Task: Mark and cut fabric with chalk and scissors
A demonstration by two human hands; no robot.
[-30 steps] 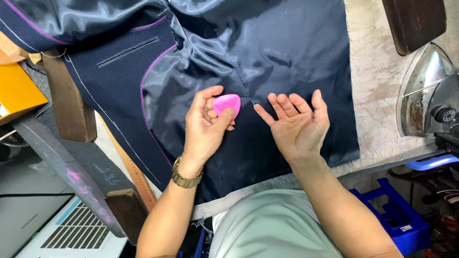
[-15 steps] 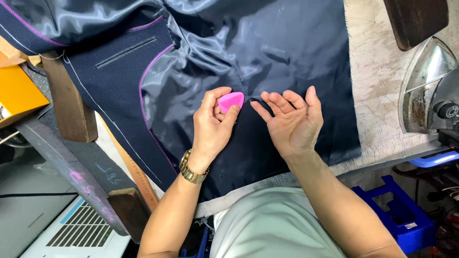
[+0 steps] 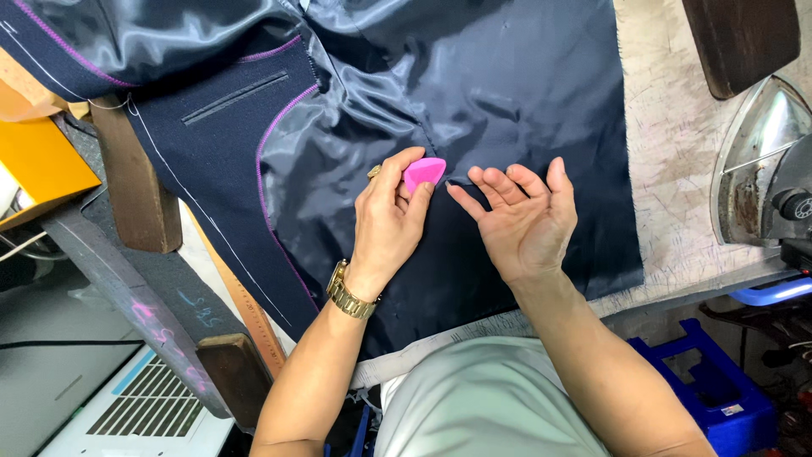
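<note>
Left hand: the left hand [image 3: 391, 222] pinches a pink, rounded-triangle tailor's chalk [image 3: 424, 173] between thumb and fingers, its tip set on the cloth.
Right hand: the right hand [image 3: 518, 218] lies just beside the chalk, fingers spread, flat on the cloth and holding nothing.
Cloth: a dark navy jacket with shiny satin lining [image 3: 474, 101] lies spread under both hands.
Wrist: a gold metal watch [image 3: 348, 290] sits below the pinch.
Beyond the right hand: a grey metal iron [image 3: 761, 161] rests well apart.

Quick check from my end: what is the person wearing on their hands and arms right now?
Both forearms are bare, no sleeves and no gloves. The left hand has a gold metal link wristwatch at the wrist and a gold ring on one finger. The right hand wears nothing visible.
</note>
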